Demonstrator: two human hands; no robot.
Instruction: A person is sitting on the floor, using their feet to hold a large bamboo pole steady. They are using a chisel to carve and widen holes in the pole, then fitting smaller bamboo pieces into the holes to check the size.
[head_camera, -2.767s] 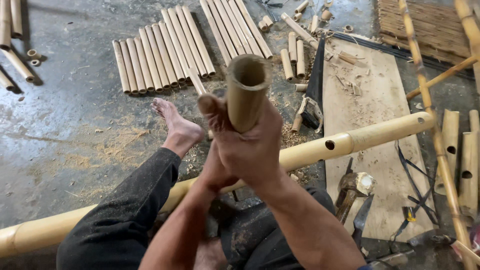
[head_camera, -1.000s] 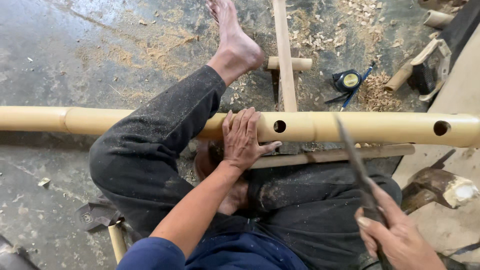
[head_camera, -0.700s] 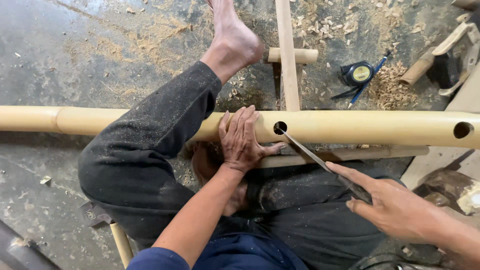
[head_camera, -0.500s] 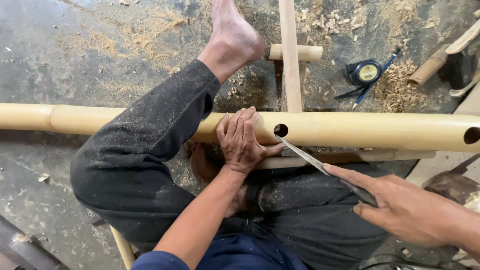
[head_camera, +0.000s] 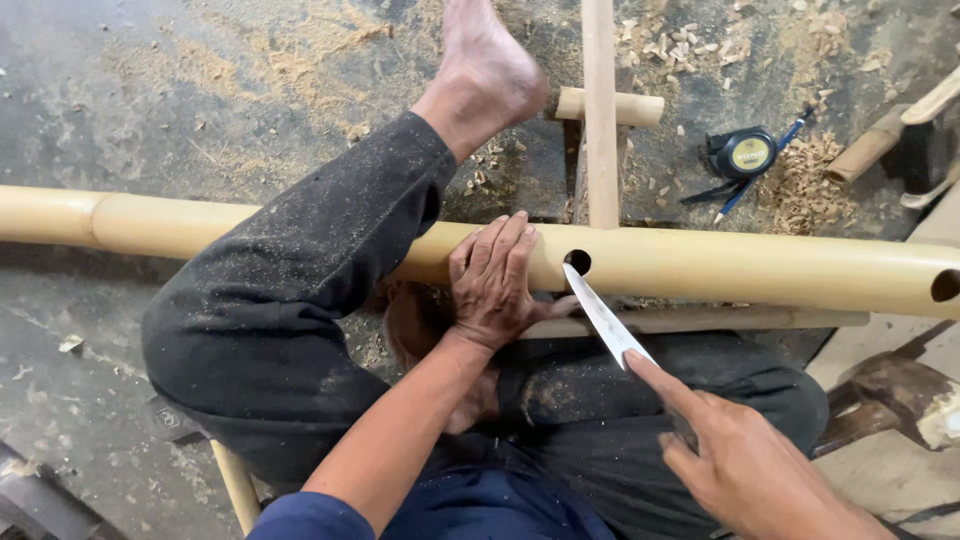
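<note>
Two hands share the work: our left hand (head_camera: 497, 282) lies flat with fingers spread on the long bamboo pole (head_camera: 700, 265), which runs across the middle of the frame, and our right hand (head_camera: 745, 465), at the lower right, grips the knife (head_camera: 605, 318) with the forefinger laid along its back. The blade's tip sits in the round hole (head_camera: 577, 262) just right of our left fingers.

We judge the cut goes best with short, shallow strokes around the rim, the pole pinned hard so it cannot roll, and the edge turned away from our left thumb, which lies very near the blade.

Our leg (head_camera: 330, 270) crosses over the pole at centre left. A thin stick (head_camera: 600, 110) stands upright in the frame above the hole, and a tape measure (head_camera: 742, 155) lies among shavings at the upper right. A second hole (head_camera: 945, 285) shows at the right edge.
</note>
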